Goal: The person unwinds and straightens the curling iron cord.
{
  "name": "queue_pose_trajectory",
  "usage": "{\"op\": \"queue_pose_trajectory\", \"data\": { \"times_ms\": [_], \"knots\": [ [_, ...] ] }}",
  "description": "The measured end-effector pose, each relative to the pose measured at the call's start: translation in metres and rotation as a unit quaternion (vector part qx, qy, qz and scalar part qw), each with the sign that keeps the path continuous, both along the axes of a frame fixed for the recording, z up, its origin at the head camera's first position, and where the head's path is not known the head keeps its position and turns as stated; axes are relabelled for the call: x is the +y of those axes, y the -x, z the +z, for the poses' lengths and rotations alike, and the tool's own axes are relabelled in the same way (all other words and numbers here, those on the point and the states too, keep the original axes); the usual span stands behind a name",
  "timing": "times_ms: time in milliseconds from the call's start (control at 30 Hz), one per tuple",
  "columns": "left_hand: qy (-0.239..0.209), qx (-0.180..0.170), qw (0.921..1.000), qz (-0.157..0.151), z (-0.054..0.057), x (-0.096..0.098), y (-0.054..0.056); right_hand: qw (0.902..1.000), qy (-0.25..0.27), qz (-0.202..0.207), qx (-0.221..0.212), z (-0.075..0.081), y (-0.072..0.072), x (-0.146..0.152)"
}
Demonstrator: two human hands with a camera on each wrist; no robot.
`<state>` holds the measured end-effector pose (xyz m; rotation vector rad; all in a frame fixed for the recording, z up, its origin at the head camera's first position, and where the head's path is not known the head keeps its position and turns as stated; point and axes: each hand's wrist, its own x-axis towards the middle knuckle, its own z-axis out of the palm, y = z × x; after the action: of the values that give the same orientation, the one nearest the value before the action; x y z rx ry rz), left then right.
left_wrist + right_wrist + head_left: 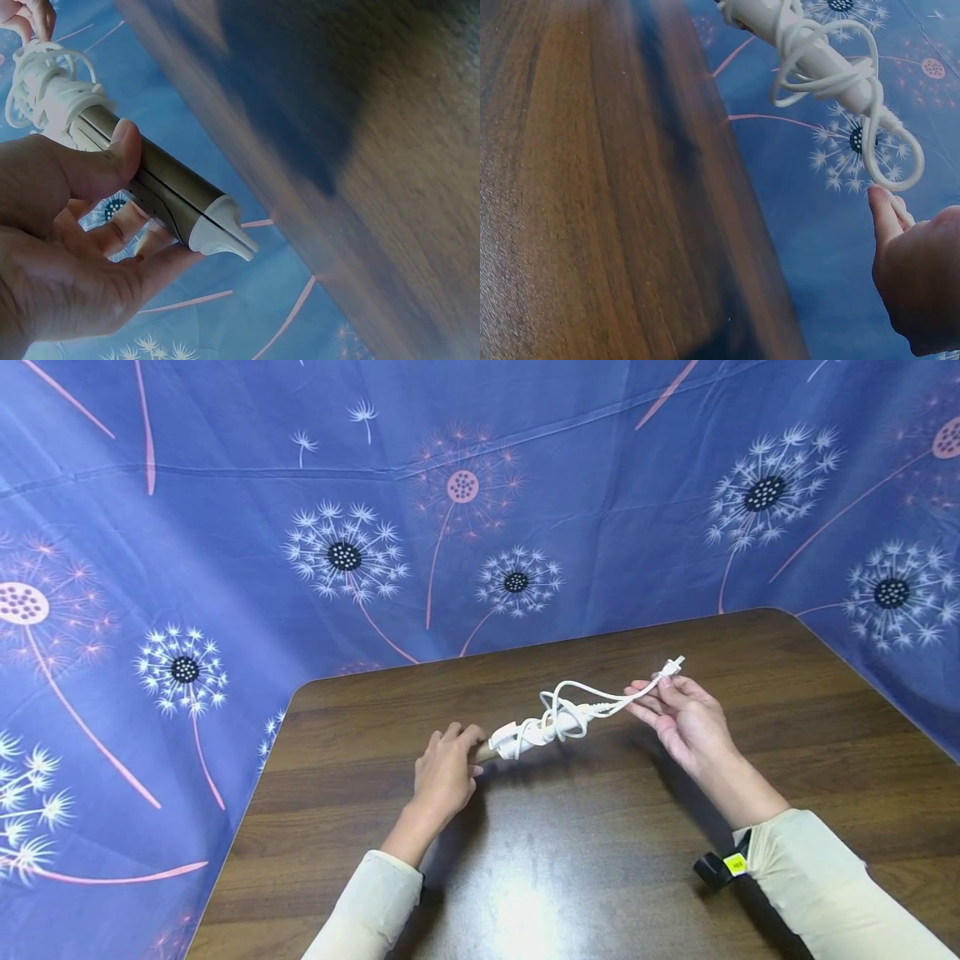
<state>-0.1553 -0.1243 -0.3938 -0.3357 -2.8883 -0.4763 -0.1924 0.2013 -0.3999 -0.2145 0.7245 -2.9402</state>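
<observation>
A white cord [920,161] winds round a white handle [826,61], looping down to the right hand [919,277]; blue dandelion-patterned cloth [817,240] shows beside the brown table [630,187].

Brown wood-grain table [322,802], blue cloth [615,568] behind, white-and-pink dandelion print [516,582]

Head view: your left hand [446,772] hides most of brown barrel [487,751]; there you can't see tip [217,234]. Yellow tag [736,864], 4 o'clock: print too small for you to read. Table [600,835] cut off at 6 o'clock. Right-wrist view: your right hand [919,277] cut off at 4 o'clock, white handle [821,58] at 12.
</observation>
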Motion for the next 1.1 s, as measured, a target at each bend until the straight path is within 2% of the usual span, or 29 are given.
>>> {"op": "queue_pose_trajectory", "data": {
  "times_ms": [300,800,967,1100],
  "knots": [
    [-0.004,-0.009,0.9997,0.022,0.0,-0.004,0.0,0.9981,0.05,-0.033,0.017,0.005,-0.002,0.006],
    [-0.011,-0.016,0.9984,0.053,-0.001,-0.011,0.002,0.9973,0.04,-0.057,-0.023,0.004,-0.004,0.017],
    [-0.022,-0.016,0.998,0.058,0.0,-0.012,0.003,0.9973,0.027,-0.059,-0.035,0.004,-0.004,0.02],
    [-0.035,-0.008,0.9977,0.058,0.001,-0.013,0.003,0.9967,0.004,-0.054,-0.061,0.003,-0.003,0.023]
  ]
}}
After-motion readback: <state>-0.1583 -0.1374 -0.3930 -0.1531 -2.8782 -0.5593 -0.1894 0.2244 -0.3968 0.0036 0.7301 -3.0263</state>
